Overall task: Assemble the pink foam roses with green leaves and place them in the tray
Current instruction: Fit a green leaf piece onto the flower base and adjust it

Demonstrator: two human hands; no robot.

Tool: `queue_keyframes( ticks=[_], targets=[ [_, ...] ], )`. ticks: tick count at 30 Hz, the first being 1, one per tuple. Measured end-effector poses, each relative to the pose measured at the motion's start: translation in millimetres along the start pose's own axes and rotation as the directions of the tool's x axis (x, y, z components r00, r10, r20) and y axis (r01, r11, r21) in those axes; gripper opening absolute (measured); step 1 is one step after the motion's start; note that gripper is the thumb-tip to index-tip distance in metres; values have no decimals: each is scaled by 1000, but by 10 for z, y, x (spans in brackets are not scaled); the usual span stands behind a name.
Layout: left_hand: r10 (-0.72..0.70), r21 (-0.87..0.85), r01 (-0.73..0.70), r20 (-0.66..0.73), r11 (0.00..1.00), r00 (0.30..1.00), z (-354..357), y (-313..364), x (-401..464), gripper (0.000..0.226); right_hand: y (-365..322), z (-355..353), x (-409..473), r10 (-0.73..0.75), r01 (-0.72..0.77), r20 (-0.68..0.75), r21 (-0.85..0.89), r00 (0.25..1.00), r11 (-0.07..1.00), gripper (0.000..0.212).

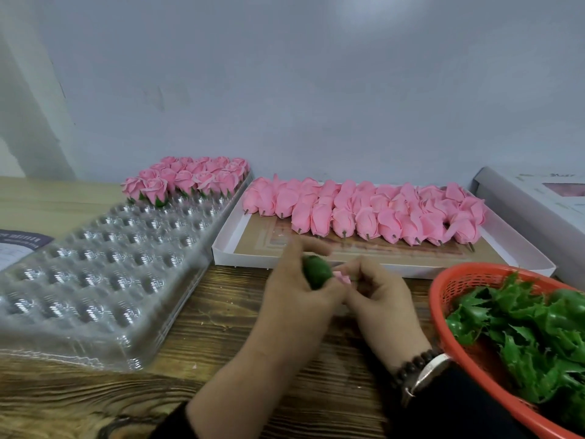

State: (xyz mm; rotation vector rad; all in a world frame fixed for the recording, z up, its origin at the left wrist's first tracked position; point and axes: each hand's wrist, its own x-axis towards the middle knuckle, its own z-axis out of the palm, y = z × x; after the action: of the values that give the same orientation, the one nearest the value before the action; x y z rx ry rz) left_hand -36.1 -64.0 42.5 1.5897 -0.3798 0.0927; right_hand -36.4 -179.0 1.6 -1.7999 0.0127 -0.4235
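Note:
My left hand (pixel 296 294) grips a green leaf cup (pixel 317 271) at the table's middle. My right hand (pixel 380 299) pinches a pink foam rose (pixel 343 278), mostly hidden between the fingers, right against the leaf cup. The clear plastic tray (pixel 104 267) with rows of round pockets lies at the left; several finished roses with green leaves (pixel 186 179) fill its far end. A white box (pixel 240 255) behind my hands holds several bare pink roses (pixel 373 213) lying on their sides.
An orange mesh basket (pixel 449 289) full of green leaves (pixel 531 331) sits at the right front. A white carton (pixel 531 201) lies at the far right, a printed card (pixel 19 245) at the far left. The wooden table (pixel 221 343) backs onto a pale wall.

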Motion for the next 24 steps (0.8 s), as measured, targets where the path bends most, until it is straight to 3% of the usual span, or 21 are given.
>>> queue_keyframes(
  ticks=[2, 5, 12, 15, 19, 22, 24],
  targets=[
    [-85, -77, 77, -97, 994, 992, -195, -84, 55, 32, -4, -8, -34, -26, 27, -14, 41, 1000, 999, 10],
    [-163, -177, 141, -116, 974, 980, -391, -237, 137, 32, -2, -7, -72, -46, 47, -47, 22, 998, 999, 10],
    [-216, -369, 143, -165, 918, 962, -427, -377, 211, 12, -54, -32, -133, -64, 73, -180, 45, 982, 996, 23],
    [-297, -467, 211, -117, 859, 948, -434, -343, 250, 20, -84, -78, -135, -97, 106, -191, 36, 977, 994, 16],
    [-437, -612, 353, 13, 708, 899, -407, -330, 231, 35, -129, -51, -168, -160, 174, -201, 54, 966, 983, 19],
    [-476, -700, 397, 92, 594, 875, -371, -313, 204, 31, -176, 44, -212, -235, 247, -169, 57, 957, 967, 15],
    [-479, -708, 403, 105, 579, 872, -349, -321, 213, 30, -197, 64, -218, -287, 293, -150, 21, 946, 956, 15]
  ],
)
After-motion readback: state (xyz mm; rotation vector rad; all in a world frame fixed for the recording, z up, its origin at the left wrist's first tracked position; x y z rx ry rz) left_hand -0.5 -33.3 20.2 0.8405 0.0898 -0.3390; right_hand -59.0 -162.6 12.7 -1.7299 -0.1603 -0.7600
